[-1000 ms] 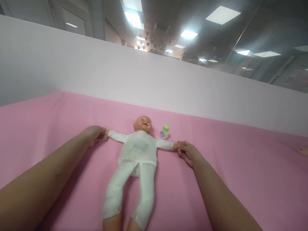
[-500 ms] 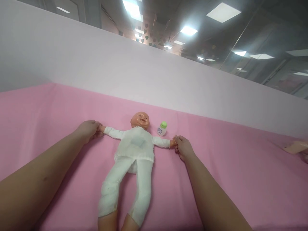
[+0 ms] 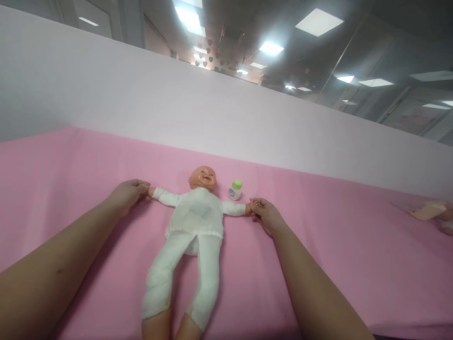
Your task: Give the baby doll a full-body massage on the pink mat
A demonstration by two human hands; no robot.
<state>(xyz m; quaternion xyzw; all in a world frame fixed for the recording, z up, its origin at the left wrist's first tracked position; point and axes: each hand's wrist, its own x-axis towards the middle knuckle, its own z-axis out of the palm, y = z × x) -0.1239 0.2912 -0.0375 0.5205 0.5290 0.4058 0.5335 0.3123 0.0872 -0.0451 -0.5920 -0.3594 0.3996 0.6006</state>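
Note:
A baby doll [image 3: 195, 212] with a cloth body in white lies on its back, its plastic head toward the wall. Both its arms are stretched out sideways. My left hand [image 3: 130, 194] is closed on the doll's small hand at the left. On the other side, my right hand [image 3: 266, 215] pinches the doll's other hand between thumb and fingers. Beside the doll's head stands a small clear bottle [image 3: 235, 191] with a green cap and a printed label. The doll's feet are cut off by the lower edge of the view.
A pink sheet [image 3: 339, 245] covers the surface under the doll. Behind it rises a white wall [image 3: 184, 113] with a glass pane above, where ceiling lights show. At the far right lies a skin-coloured plastic object [image 3: 429, 210], partly out of view.
The view has shifted slightly, moving the doll and bottle a little left in the picture. Both hands keep hold of the doll's hands, with small shifts of the fingers.

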